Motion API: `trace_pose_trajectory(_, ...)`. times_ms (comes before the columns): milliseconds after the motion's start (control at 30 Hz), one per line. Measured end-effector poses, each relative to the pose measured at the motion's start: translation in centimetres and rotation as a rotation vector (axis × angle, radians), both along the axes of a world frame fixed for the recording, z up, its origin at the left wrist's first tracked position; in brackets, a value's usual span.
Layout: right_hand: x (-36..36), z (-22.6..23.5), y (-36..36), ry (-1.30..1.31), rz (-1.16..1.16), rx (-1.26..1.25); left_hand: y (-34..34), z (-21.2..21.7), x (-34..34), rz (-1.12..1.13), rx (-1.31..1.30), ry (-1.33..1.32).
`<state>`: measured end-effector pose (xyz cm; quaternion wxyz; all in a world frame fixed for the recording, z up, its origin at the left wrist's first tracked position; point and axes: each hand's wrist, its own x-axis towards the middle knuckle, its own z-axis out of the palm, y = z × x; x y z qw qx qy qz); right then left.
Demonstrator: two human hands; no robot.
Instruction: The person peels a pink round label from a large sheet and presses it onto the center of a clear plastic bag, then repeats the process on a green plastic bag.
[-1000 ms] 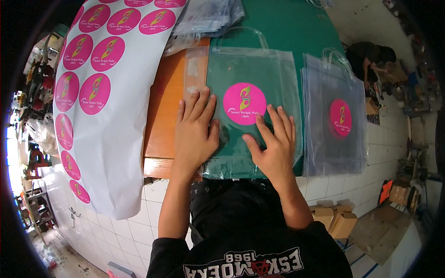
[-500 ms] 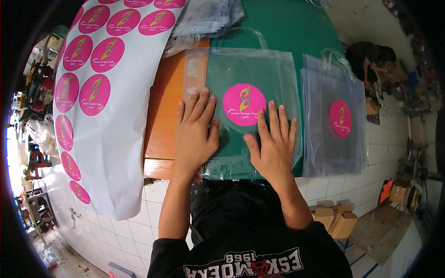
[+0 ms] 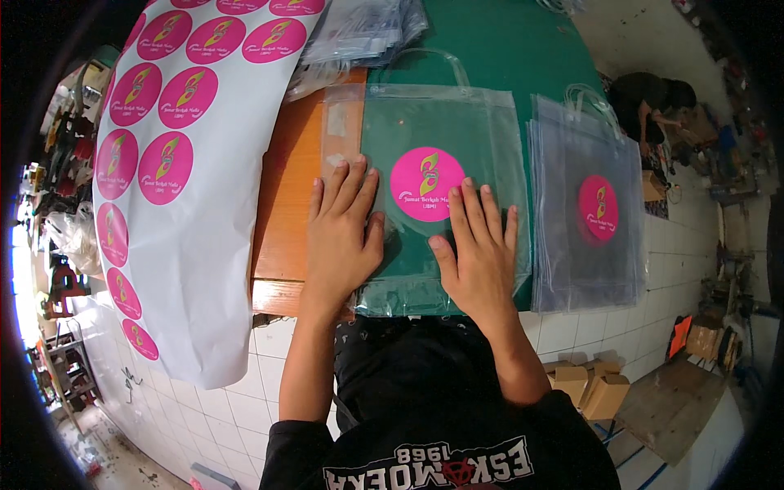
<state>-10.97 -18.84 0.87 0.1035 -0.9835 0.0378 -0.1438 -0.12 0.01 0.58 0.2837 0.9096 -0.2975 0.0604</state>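
A clear plastic bag (image 3: 482, 122) with a loop handle lies flat in front of me, its lower edge by the table's near edge. On its front is a round pink sticker (image 3: 420, 175) with a green and yellow emblem. My left hand (image 3: 345, 229) rests flat on the bag's left side, fingers stretched out and holding nothing. Flat on its right side lies my right hand (image 3: 478, 245), fingers apart, with the fingertips at the sticker's right edge and the forefinger partly over it.
At the left, a long white sheet of pink round stickers (image 3: 212, 245) hangs over the table edge. A stack of clear bags (image 3: 563, 269) lies right of my bag; more bags (image 3: 359, 33) lie farther back. Another person (image 3: 653, 98) crouches at the far right, near cardboard boxes.
My right hand has shifted very slightly up at the sticker's edge. The bag and its sticker sit a touch farther left. My left hand has barely moved.
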Motion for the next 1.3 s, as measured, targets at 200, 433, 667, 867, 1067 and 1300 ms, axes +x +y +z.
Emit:
trace_pose_trajectory(200,-0.03,0.06,0.14,0.025,0.008,-0.006,0.05,-0.18,0.01,0.002,0.001,-0.017)
trace_pose_trajectory(433,0.08,0.10,0.18,-0.017,-0.037,0.012,-0.07,-0.10,0.03,0.005,0.001,-0.044)
trace_pose_trajectory(667,0.07,0.37,0.27,0.025,-0.019,0.014,-0.28,-0.24,-0.31,0.000,0.017,-0.070)
trace_pose_trajectory(867,0.00,0.39,0.21,0.008,-0.033,0.023,-0.41,-0.05,-0.59,-0.032,0.058,-0.166)
trace_pose_trajectory(1067,0.00,0.22,0.12,0.002,-0.038,0.033,-0.41,-0.04,-0.71,-0.058,0.041,-0.245)
trace_pose_trajectory(1300,-0.02,0.17,0.07,-0.004,-0.041,0.051,-0.49,0.12,-0.82,-0.066,0.016,-0.258)
